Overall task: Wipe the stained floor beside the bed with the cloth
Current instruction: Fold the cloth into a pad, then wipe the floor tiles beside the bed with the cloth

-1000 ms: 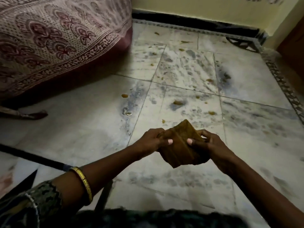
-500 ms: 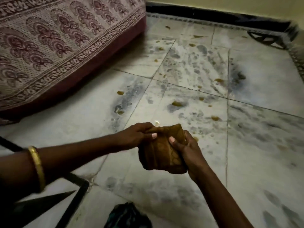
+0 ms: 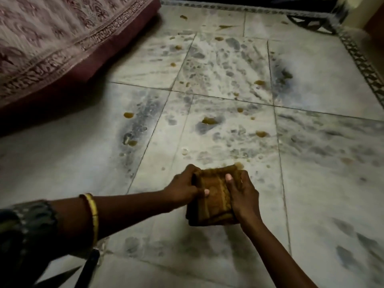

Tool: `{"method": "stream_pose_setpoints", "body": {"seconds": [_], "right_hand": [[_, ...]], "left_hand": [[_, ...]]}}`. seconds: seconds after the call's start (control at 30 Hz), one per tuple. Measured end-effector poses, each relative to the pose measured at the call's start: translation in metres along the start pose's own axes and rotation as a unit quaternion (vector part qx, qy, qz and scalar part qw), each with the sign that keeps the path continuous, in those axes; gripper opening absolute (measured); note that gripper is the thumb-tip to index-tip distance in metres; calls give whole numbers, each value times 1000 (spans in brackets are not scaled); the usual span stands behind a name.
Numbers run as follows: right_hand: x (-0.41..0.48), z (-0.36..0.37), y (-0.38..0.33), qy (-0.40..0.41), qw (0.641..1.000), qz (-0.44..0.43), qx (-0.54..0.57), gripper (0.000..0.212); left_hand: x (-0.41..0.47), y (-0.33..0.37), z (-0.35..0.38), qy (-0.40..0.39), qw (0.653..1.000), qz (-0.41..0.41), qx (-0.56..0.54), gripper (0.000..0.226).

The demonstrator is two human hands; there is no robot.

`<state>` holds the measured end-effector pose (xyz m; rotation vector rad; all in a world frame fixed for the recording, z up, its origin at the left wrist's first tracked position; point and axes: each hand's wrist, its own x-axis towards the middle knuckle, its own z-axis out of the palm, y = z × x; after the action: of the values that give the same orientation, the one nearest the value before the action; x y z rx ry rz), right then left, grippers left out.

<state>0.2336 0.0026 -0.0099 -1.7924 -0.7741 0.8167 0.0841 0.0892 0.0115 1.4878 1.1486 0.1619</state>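
A folded brown cloth (image 3: pixel 215 201) is held low over the marble floor (image 3: pixel 311 163) between both hands. My left hand (image 3: pixel 184 187) grips its left edge, thumb on top. My right hand (image 3: pixel 243 193) grips its right side, thumb pressed on the upper face. Several yellow-brown stains dot the tiles ahead, the largest (image 3: pixel 208 120) just beyond the cloth, another (image 3: pixel 128 115) nearer the bed, and one (image 3: pixel 239 164) at the cloth's far edge. The bed (image 3: pixel 62 38) with a patterned maroon cover fills the upper left.
A dark patterned border strip (image 3: pixel 365 65) runs along the floor's far and right edges. A dark stick-like object (image 3: pixel 87 269) lies at the bottom left under my left forearm. A gold bangle sits on my left wrist.
The view has tilted down and closer to the floor. Both hands have lowered the cloth toward the tiles and turned it flatter, with the same two-handed grip kept.
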Motion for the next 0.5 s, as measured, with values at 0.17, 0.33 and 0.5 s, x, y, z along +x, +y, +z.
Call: {"method": "stream_pose_setpoints", "body": {"seconds": [0.17,0.33,0.5], "right_hand": [[-11,-13,49,53,995,35,-76,22],[-23,-9,72,71,978,43,-192,27],[-37,-3,85,117,871,-111,-465,42]], "left_hand": [[14,-27,45,-7,999,12,41,54],[24,-54,43,-28,998,9,50,60],[21,-80,-1,41,991,42,124,47]]}}
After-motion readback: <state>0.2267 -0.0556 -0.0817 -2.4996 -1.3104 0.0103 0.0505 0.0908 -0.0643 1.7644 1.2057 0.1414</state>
